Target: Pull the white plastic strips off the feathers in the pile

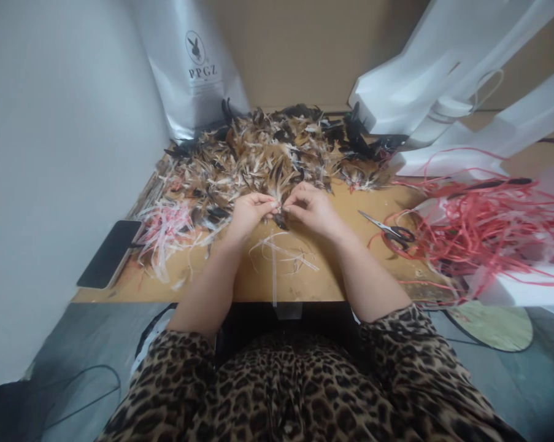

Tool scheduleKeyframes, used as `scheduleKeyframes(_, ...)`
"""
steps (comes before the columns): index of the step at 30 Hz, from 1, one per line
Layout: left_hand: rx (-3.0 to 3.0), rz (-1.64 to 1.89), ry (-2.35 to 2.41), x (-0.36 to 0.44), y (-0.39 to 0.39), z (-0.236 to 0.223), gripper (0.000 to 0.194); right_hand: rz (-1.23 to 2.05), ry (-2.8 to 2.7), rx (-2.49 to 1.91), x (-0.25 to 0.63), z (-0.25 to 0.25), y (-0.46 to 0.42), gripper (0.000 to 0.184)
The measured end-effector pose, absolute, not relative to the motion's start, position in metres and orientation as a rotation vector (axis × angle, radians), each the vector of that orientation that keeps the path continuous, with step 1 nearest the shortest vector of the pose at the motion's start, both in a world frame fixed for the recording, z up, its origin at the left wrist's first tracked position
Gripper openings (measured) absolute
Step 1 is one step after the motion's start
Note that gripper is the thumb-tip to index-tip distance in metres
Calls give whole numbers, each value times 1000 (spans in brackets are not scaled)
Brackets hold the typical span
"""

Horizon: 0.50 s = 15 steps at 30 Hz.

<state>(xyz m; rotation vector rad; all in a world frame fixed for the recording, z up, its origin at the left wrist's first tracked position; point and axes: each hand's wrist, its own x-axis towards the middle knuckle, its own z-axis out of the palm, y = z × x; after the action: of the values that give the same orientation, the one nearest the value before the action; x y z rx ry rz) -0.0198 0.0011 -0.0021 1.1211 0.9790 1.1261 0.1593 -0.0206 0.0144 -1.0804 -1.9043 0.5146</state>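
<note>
My left hand (250,215) pinches the base of a small feather bunch (279,181), whose brown, white and dark tips fan upward. Close beside it, my right hand (312,210) is closed with thumb and finger together at the same base; what lies between these fingertips is too small to make out. Both hands are just in front of a large pile of brown, white and black feathers (258,141). On the table below them lie thin whitish strips (273,270), one reaching the front edge.
Scissors (391,231) lie to the right, beside a tangle of red and pink strips (492,227). At left are a phone (111,255) and a heap of white and pink strips (166,233). A printed silver-white bag (198,92) stands behind the wooden table (313,285).
</note>
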Motion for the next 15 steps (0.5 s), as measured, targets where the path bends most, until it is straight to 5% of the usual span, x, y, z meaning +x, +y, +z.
scheduleKeyframes(9,1218,1089,994,-24,4,-8,25,1037,-1711,-1080,160,14,-19,18)
scheduleKeyframes(15,1313,1091,936,-21,1,-8,23,940,-1635,-1116,151,3,-16,14)
